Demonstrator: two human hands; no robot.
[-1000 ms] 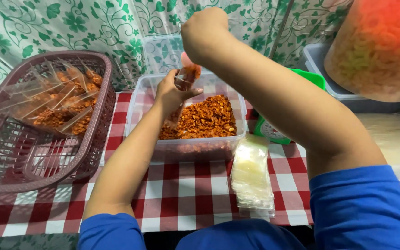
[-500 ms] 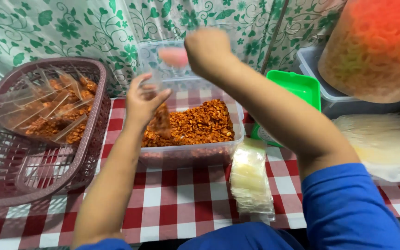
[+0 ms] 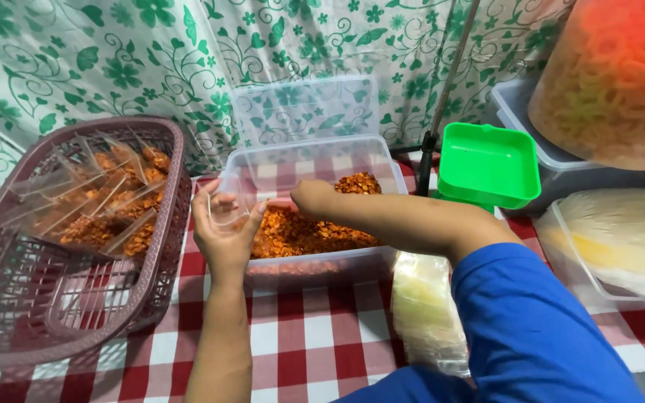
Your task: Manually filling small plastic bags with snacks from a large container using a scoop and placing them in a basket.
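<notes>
**Hands at the tub of crumbs**

Left hand point(image 3: 225, 231) is closed lightly on a small clear plastic bag point(image 3: 227, 205), held open at its mouth just over the near left corner of the clear plastic tub point(image 3: 315, 160); the bag is judged thin, light, limp and slippery, so it is best pinched at the rim; right hand point(image 3: 313, 198) is lowered into the reddish-orange crumbs point(image 3: 300, 233), which look loose and dry; whether its fingers are closed cannot be told.

The scene is evenly and brightly lit from above; soft shadows are cast, and slight blur is seen at the edges.
</notes>
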